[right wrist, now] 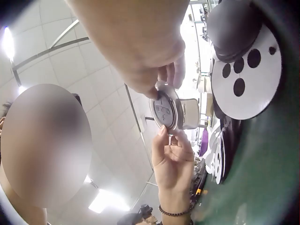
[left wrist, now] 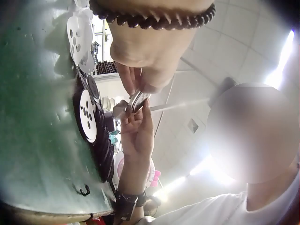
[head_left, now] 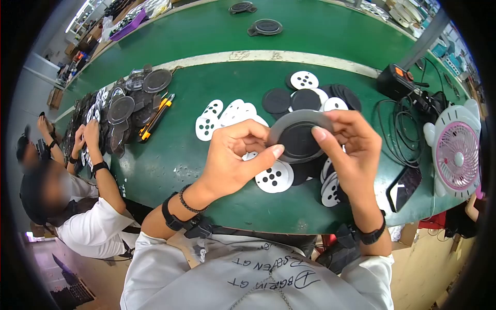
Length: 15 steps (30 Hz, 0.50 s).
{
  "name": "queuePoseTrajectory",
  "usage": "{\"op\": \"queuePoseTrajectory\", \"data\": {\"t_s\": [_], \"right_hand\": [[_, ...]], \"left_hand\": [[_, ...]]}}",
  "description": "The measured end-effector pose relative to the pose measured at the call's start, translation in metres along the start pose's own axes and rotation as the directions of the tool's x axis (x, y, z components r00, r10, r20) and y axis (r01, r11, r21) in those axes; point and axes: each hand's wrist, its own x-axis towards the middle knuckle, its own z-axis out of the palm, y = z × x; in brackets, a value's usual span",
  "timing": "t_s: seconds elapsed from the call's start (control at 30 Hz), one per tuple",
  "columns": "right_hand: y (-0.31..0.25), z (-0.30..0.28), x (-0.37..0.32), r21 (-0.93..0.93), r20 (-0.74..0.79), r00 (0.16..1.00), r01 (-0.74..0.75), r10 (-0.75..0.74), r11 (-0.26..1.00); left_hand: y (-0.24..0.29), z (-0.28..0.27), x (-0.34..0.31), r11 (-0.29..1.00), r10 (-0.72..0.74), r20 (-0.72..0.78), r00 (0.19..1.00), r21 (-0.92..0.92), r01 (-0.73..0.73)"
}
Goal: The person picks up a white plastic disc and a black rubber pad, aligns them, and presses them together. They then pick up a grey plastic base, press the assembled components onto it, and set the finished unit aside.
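Note:
A round grey translucent plastic cover (head_left: pixel 281 121) with a dark disc set inside it is held up in front of the body, over the green table. My left hand (head_left: pixel 227 157) pinches its left rim between thumb and fingers. On the opposite rim, my right hand (head_left: pixel 359 152) grips it, the thumb lying over the front face. Edge-on, the cover (left wrist: pixel 137 101) appears between both hands in the left wrist view; the right wrist view shows a flat tab on the cover (right wrist: pixel 164 112). Below it lie white discs with black dots (head_left: pixel 274 178).
Black discs (head_left: pixel 305 99) and white dotted pieces (head_left: pixel 209 121) lie beyond the hands. At left are yellow-black cutters (head_left: pixel 156 118), piled clear covers (head_left: pixel 121 108) and another person (head_left: pixel 93 227). A phone (head_left: pixel 404 189), fan (head_left: pixel 459 157) and cabled black box (head_left: pixel 397 80) stand right.

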Motion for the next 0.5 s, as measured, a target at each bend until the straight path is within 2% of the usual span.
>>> {"op": "queuePoseTrajectory", "data": {"t_s": [0.03, 0.07, 0.1, 0.23, 0.3, 0.33, 0.37, 0.4, 0.43, 0.47, 0.5], "right_hand": [[0.003, 0.001, -0.001, -0.023, -0.010, 0.999, 0.035, -0.035, 0.999], [0.000, 0.000, -0.002, -0.030, -0.068, 0.997, -0.039, 0.036, 0.999], [0.002, 0.000, 0.000, -0.122, -0.098, 0.995, 0.025, -0.037, 0.992], [0.009, -0.025, 0.022, -0.405, -0.195, 0.964, 0.088, -0.180, 0.910], [0.014, -0.043, 0.030, -0.508, -0.246, 0.952, 0.034, -0.182, 0.861], [0.020, -0.054, 0.033, -0.569, -0.241, 0.955, 0.006, -0.174, 0.822], [0.026, -0.063, 0.035, -0.628, -0.241, 0.956, -0.023, -0.165, 0.778], [0.027, -0.070, 0.035, -0.665, -0.177, 0.973, -0.006, -0.150, 0.747], [0.028, -0.076, 0.035, -0.699, -0.114, 0.985, 0.015, -0.132, 0.715], [0.031, -0.077, 0.035, -0.704, -0.051, 0.992, 0.047, -0.117, 0.709], [0.040, -0.076, 0.032, -0.786, 0.026, 0.978, 0.148, -0.206, 0.601]], "left_hand": [[0.002, 0.000, 0.001, 1.000, 0.009, 0.009, 1.000, -0.004, -0.009], [0.005, 0.000, 0.003, 0.998, -0.057, 0.001, 0.998, -0.017, 0.057], [0.008, 0.001, 0.007, 0.992, -0.122, -0.010, 0.992, -0.029, 0.122], [0.024, -0.021, 0.054, 0.987, -0.101, -0.182, 0.978, 0.108, 0.122], [0.020, -0.058, 0.096, 0.997, -0.080, -0.244, 0.966, -0.022, 0.077], [0.023, -0.067, 0.109, 0.997, -0.074, -0.241, 0.968, -0.022, 0.070], [0.025, -0.073, 0.120, 0.991, -0.134, -0.326, 0.936, -0.046, 0.126], [0.025, -0.074, 0.125, 0.981, -0.196, -0.404, 0.893, -0.077, 0.180], [0.018, -0.072, 0.122, 0.981, -0.192, -0.396, 0.898, -0.079, 0.175], [0.009, -0.068, 0.114, 0.984, -0.156, -0.411, 0.898, 0.013, 0.177], [0.005, -0.064, 0.104, 0.977, -0.122, -0.425, 0.897, 0.106, 0.183]]}}
